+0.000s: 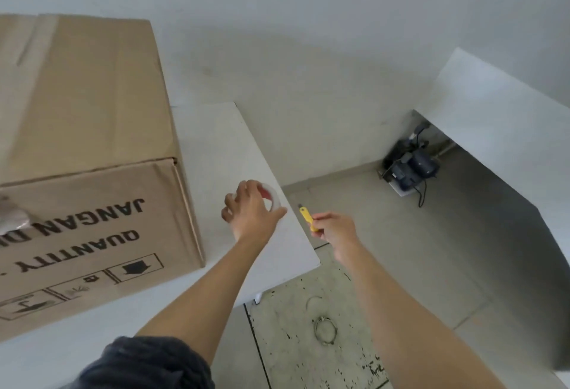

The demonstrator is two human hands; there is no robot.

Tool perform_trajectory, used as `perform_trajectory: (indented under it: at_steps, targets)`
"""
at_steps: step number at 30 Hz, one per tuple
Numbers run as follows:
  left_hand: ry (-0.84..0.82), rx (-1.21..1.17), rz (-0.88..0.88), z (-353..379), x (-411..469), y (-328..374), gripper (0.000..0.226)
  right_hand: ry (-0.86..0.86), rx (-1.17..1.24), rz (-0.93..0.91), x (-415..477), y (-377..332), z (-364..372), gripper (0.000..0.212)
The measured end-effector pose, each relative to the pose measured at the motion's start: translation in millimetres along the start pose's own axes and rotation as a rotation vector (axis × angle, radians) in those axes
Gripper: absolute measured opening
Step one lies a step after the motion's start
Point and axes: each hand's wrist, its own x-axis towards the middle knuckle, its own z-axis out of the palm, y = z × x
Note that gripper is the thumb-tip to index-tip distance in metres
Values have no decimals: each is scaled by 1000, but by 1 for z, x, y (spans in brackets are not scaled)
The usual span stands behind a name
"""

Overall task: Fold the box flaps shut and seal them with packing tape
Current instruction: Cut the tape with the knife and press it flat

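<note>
A large brown cardboard box point(83, 129) stands on the white table point(222, 148) at the left, its top flaps lying flat with a strip of clear tape along the top. Black print covers its near side. To the right of the box, near the table's edge, my left hand point(251, 209) grips a roll of clear packing tape point(273, 196) with a red core. My right hand point(334, 230) is just beyond the table's edge, over the floor, and holds a yellow utility knife point(307, 217) pointing away from me.
A second white table point(499, 117) stands at the right. Under it on the floor lie dark devices with cables point(410, 168). The grey floor below me has worn, scuffed paint. A white wall runs behind everything.
</note>
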Motion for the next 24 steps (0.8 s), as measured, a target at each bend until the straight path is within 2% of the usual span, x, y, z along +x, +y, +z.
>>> perform_trajectory:
  at_steps: [7, 11, 13, 18, 21, 24]
  targets:
    - [-23, 358, 64, 9, 27, -39, 71, -50, 43, -41, 15, 31, 44, 14]
    - [-62, 380, 56, 4, 37, -41, 70, -72, -26, -96, 17, 25, 55, 18]
    - [-53, 303, 52, 1, 40, -36, 60, -85, -101, -131, 16, 22, 56, 19]
    - [74, -73, 123, -23, 36, 3, 35, -62, -271, -144, 10, 15, 53, 14]
    - [121, -383, 175, -55, 27, 45, 27, 29, -189, -189, -4, -16, 55, 15]
    - [248, -525, 261, -99, 25, 86, 22, 39, -65, -372, -28, -72, 69, 17]
